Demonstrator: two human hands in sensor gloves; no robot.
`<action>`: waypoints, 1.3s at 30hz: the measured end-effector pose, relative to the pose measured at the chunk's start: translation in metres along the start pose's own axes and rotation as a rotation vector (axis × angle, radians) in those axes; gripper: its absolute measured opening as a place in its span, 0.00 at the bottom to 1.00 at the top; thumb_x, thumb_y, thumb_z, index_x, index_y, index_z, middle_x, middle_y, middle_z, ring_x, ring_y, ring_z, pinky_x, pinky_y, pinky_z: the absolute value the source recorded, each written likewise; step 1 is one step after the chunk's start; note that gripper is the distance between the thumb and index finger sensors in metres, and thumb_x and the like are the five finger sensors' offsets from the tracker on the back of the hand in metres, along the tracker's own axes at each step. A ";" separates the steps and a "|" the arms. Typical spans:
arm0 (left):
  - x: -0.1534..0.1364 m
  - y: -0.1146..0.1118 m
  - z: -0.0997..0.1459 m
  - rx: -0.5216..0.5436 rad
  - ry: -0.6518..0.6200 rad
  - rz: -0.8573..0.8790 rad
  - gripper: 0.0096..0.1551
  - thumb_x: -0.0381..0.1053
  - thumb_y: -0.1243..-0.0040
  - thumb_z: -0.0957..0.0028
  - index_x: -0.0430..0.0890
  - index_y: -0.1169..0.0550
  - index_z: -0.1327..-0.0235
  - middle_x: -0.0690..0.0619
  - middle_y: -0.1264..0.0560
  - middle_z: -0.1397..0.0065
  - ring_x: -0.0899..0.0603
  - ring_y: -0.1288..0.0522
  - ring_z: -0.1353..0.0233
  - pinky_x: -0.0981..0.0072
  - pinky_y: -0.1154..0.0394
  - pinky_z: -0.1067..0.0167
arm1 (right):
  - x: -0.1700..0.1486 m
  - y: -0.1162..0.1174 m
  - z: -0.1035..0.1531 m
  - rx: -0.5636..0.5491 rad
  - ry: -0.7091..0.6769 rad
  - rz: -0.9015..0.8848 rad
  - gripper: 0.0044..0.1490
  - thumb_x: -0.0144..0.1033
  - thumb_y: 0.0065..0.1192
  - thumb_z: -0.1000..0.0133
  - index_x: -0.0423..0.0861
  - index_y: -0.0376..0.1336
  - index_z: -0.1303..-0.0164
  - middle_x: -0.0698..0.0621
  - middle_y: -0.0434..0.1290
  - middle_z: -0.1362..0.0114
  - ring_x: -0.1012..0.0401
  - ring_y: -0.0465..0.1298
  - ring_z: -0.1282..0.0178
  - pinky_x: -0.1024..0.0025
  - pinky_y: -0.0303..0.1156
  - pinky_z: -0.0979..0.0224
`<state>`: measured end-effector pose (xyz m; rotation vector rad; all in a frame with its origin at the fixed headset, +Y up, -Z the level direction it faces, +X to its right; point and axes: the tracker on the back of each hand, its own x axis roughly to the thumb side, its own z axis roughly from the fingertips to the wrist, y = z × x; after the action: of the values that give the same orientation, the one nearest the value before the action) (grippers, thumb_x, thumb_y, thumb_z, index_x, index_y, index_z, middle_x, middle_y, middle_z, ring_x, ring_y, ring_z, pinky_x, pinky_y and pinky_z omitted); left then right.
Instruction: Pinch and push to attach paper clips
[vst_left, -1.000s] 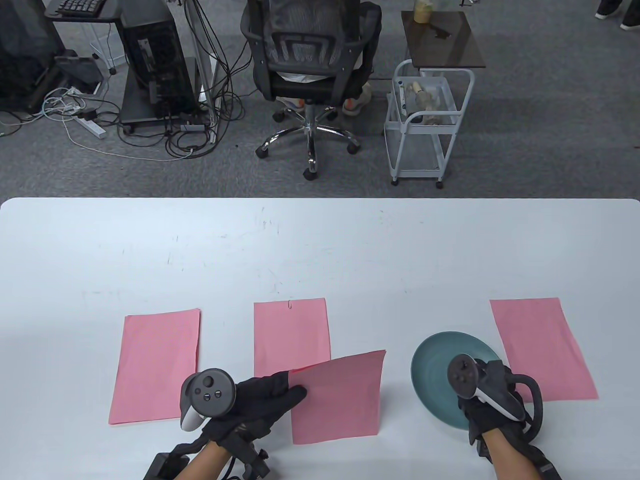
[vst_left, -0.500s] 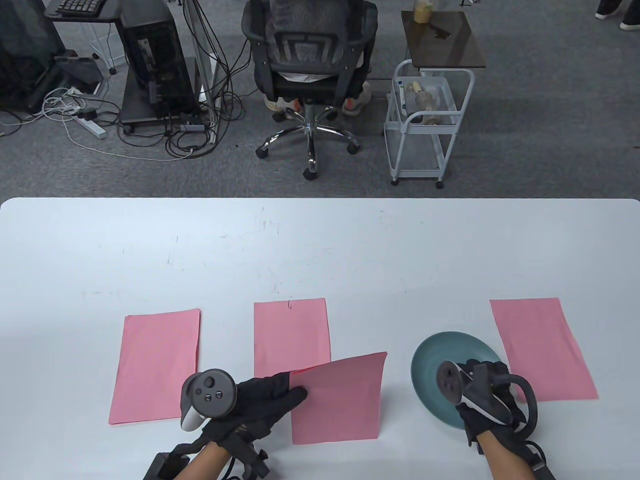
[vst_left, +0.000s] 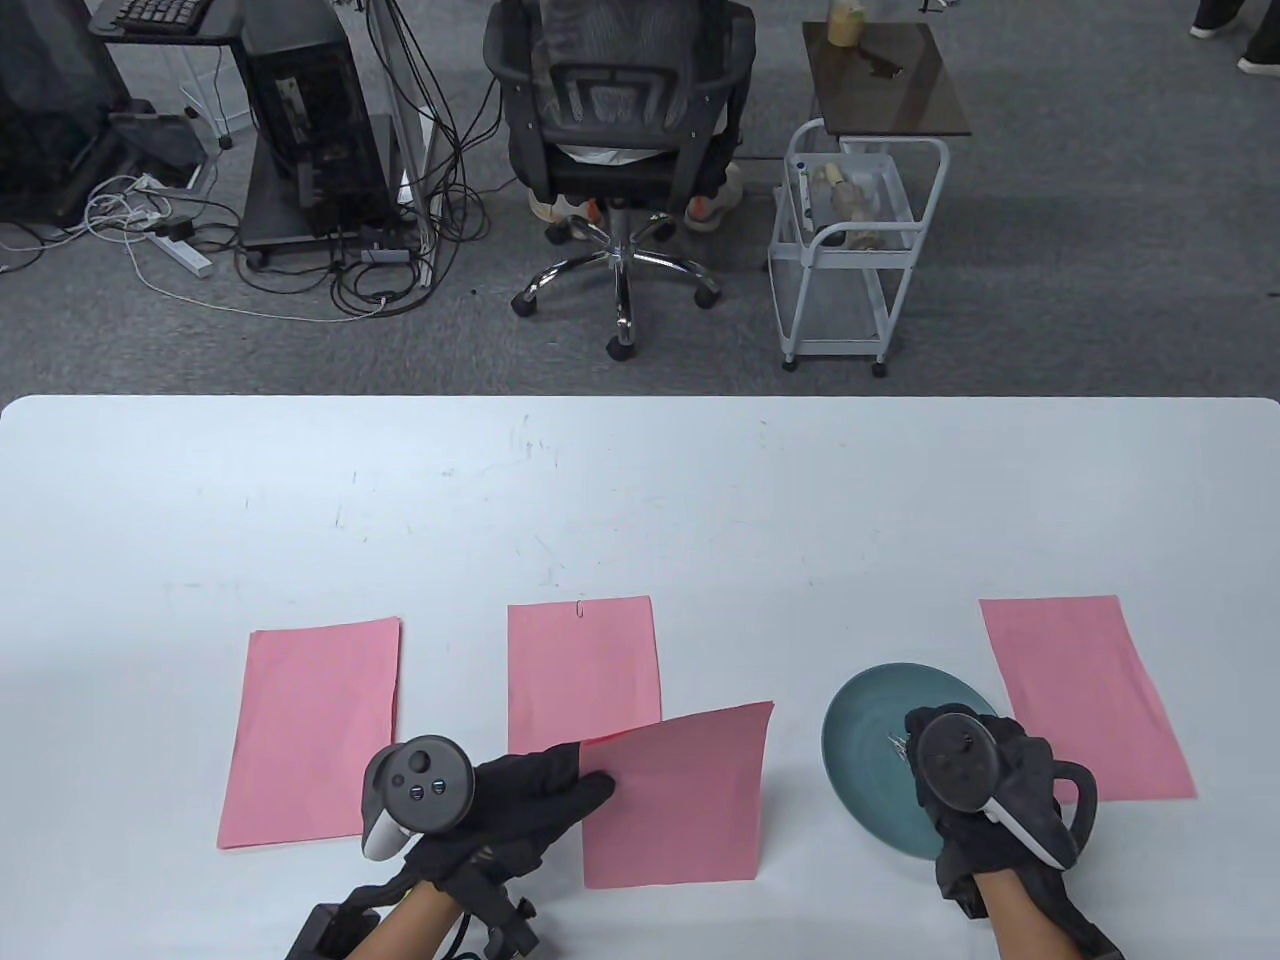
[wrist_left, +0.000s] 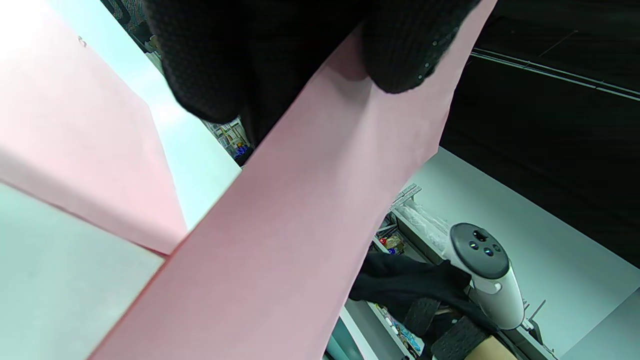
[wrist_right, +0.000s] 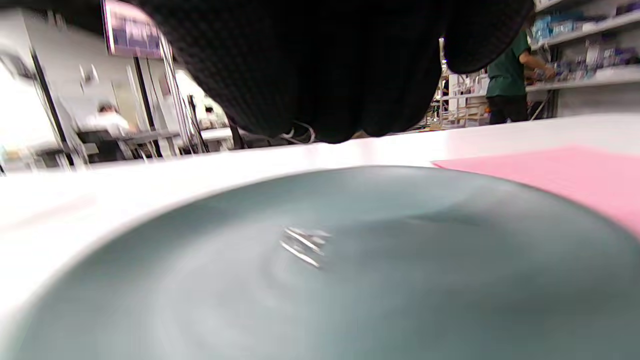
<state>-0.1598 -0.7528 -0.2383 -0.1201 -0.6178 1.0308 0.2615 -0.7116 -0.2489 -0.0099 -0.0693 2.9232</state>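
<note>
Right hand (vst_left: 985, 800): over the near side of the plate (vst_left: 860, 715), fingers curled; no clip visibly held, grip cannot be told
Clips (wrist_right: 304, 243): small heap in the plate middle, just ahead of that hand
Left hand (vst_left: 520, 795): pinches the left edge of the sheet (vst_left: 680, 800), left of the plate, lifted off the surface (vst_left: 640, 480)
Advice: pinch one clip only, by its rounded end; keep the sheet edge taut and raised; slide the clip square on

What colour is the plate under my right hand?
Dark teal. The plate shows best in the table view, under the right hand.
</note>
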 end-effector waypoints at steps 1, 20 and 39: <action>0.000 0.000 0.000 -0.001 0.000 0.000 0.23 0.53 0.37 0.35 0.49 0.22 0.29 0.54 0.15 0.36 0.46 0.14 0.38 0.53 0.20 0.38 | 0.000 -0.002 0.000 -0.014 -0.006 -0.055 0.21 0.36 0.69 0.39 0.45 0.72 0.37 0.43 0.76 0.32 0.47 0.75 0.35 0.41 0.61 0.25; -0.001 0.001 -0.001 -0.002 0.012 0.013 0.23 0.53 0.37 0.35 0.49 0.22 0.29 0.54 0.15 0.36 0.46 0.14 0.38 0.53 0.20 0.38 | 0.126 -0.056 -0.025 0.066 -0.418 -0.854 0.20 0.35 0.70 0.38 0.44 0.73 0.37 0.41 0.72 0.26 0.44 0.72 0.30 0.39 0.58 0.24; -0.002 0.000 -0.003 -0.018 0.028 0.022 0.23 0.53 0.37 0.35 0.49 0.22 0.29 0.54 0.15 0.36 0.47 0.14 0.38 0.54 0.20 0.38 | 0.156 -0.055 -0.027 0.170 -0.533 -0.700 0.20 0.34 0.70 0.38 0.43 0.74 0.37 0.38 0.67 0.21 0.41 0.67 0.25 0.36 0.52 0.22</action>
<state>-0.1588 -0.7537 -0.2419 -0.1572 -0.6020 1.0434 0.1214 -0.6228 -0.2737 0.6742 0.0778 2.1520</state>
